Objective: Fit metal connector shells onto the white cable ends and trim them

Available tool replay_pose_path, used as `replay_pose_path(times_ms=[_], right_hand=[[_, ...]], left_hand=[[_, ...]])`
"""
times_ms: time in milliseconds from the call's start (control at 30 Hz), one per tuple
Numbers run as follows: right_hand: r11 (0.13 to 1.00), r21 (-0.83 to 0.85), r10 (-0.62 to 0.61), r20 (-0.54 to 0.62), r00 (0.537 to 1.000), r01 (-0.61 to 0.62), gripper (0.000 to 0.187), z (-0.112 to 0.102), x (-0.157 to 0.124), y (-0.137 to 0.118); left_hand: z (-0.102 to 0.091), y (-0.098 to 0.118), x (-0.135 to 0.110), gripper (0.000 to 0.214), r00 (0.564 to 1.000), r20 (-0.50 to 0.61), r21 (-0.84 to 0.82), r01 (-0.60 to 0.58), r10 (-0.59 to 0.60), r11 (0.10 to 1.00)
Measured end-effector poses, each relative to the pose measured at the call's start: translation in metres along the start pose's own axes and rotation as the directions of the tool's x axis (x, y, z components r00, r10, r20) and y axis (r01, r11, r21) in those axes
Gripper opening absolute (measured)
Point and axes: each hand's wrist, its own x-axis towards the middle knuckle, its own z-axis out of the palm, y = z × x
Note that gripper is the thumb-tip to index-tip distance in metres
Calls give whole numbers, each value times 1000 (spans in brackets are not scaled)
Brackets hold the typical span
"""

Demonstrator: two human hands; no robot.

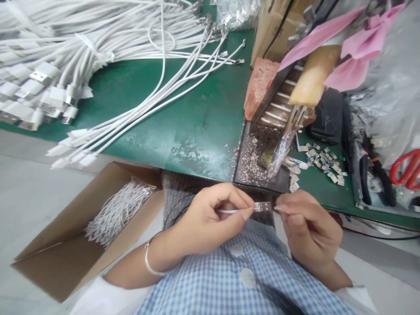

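Note:
My left hand [218, 214] pinches a white cable [229, 211] close to its end, between thumb and fingers. From that pinch a small flat metal USB connector [263, 207] sticks out to the right. Just past its far end is my right hand [308, 223], thumb and fingers closed together; whatever they hold, if anything, I cannot make out. Above the hands, a soldering iron [306, 87] with a wooden handle and pink cloth slants down over a dark tray [243, 148] strewn with solder bits. Small metal connectors [324, 162] lie scattered to its right.
Several white cables [147, 109] lie across the green bench [131, 87], beside a large tied bundle [88, 43]. A reddish brick [259, 85] stands behind the tray. Black pliers [377, 170] and red scissors [407, 170] lie right. Below left, a cardboard box [62, 258] contains white cables.

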Motion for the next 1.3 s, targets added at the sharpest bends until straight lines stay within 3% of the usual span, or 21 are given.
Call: replay_pose_path(times_ms=[100,300,433,667,1300], right_hand=[[990,-111,-75,109,991,87,24,-1,5,-4],[965,-224,-136,11,991,135,24,4,12,-3],[946,-255,-199,40,979,203,23,4,16,-2],[973,-175,-146,36,989,150,25,4,19,-3],[975,-198,-113,-52,992,101,19,8,28,-3]], left_hand=[[2,3,6,9,1000,-16,5,6,-6,1000],[4,8,12,10,999,-48,19,1,0,1000],[3,12,15,9,999,-52,-9,-14,13,1000],[2,11,19,10,999,-44,-59,-35,32,998],[4,13,27,12,991,-91,-101,-103,94,990]])
